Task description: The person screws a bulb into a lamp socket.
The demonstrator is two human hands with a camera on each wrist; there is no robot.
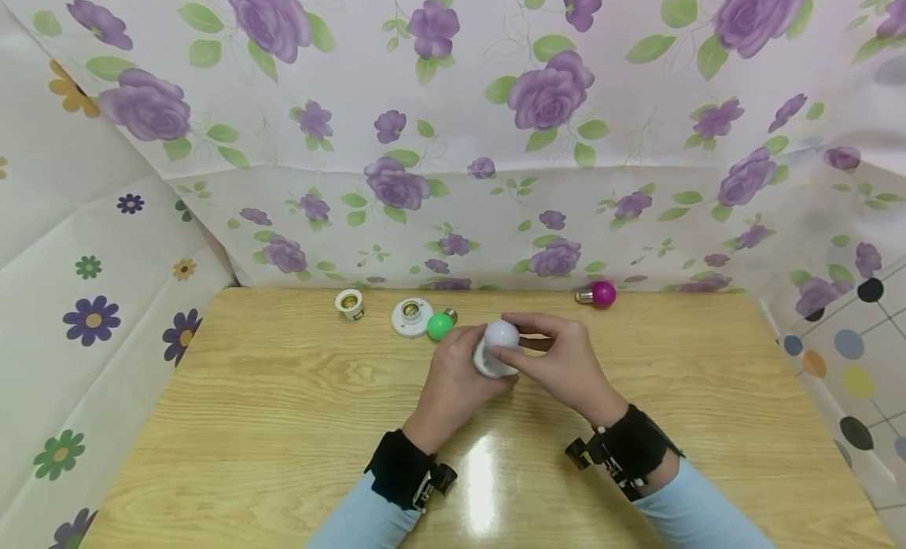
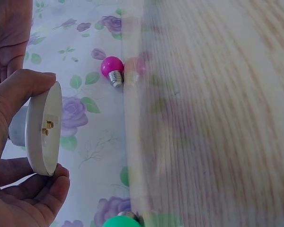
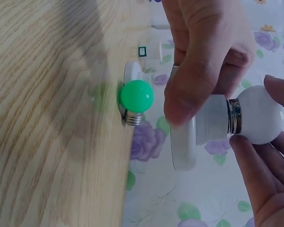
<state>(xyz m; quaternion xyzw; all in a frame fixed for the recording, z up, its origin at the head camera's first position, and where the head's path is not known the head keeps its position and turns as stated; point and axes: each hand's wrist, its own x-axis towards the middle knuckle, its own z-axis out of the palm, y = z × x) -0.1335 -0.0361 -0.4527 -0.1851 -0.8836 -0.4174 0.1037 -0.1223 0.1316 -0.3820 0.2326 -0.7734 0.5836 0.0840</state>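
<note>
My left hand (image 1: 458,370) grips a round white lamp socket (image 3: 183,142) by the edge of its flat base. The underside of that base, with two small brass screws, faces the left wrist camera. A white light bulb (image 3: 261,116) sits at the socket's mouth, part of its metal screw collar still showing in the right wrist view. With thumb and fingers, my right hand (image 1: 559,362) holds the bulb's round glass. Both hands are over the middle of the table, and a green bulb (image 1: 440,326) lies just beyond the left hand.
Another round white socket (image 1: 400,326) lies beside the green bulb. Left of it stands a smaller white socket (image 1: 350,303). A magenta bulb (image 1: 603,295) lies at the back right of the wooden table (image 1: 283,423). Flowered cloth (image 1: 453,203) hangs behind the back edge.
</note>
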